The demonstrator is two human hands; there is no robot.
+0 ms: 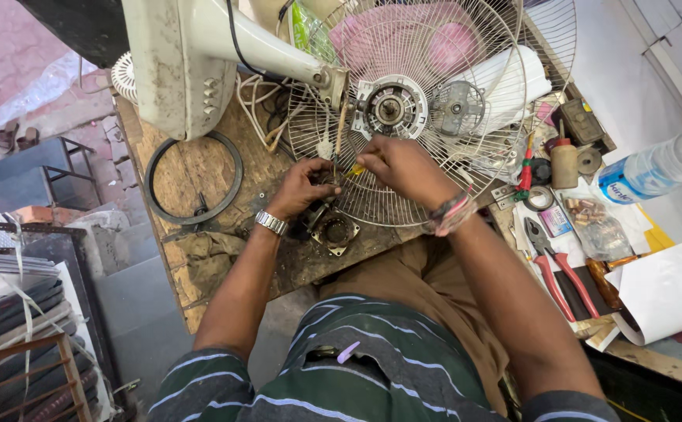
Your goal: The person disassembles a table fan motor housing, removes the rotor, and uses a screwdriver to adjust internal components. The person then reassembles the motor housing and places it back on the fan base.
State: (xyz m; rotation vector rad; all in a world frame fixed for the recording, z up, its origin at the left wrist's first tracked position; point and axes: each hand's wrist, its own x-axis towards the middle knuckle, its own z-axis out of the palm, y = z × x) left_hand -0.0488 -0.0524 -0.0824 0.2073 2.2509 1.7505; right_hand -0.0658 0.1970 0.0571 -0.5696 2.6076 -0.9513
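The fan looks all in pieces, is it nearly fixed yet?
Not nearly. Already off: the motor cover lies on the wooden bench, and the bare motor shows inside the wire grille. In hand: the left hand and right hand work on small wires with a yellow-tipped tool. No blades are mounted, and the red-handled pliers lie unused.

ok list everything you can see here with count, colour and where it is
fan grille: 1, white wire, centre of bench
fan motor: 1, grey, behind grille
fan base: 1, cream, top left
rubber ring: 1, black, left on bench
motor part: 1, dark metal, bench front, below left hand
pliers: 1, red handles, right
screwdriver: 1, red and green, right of grille
plastic bottle: 1, clear, far right
wristwatch: 1, silver, left wrist
left hand: on small dark parts
right hand: beside left, grip unclear
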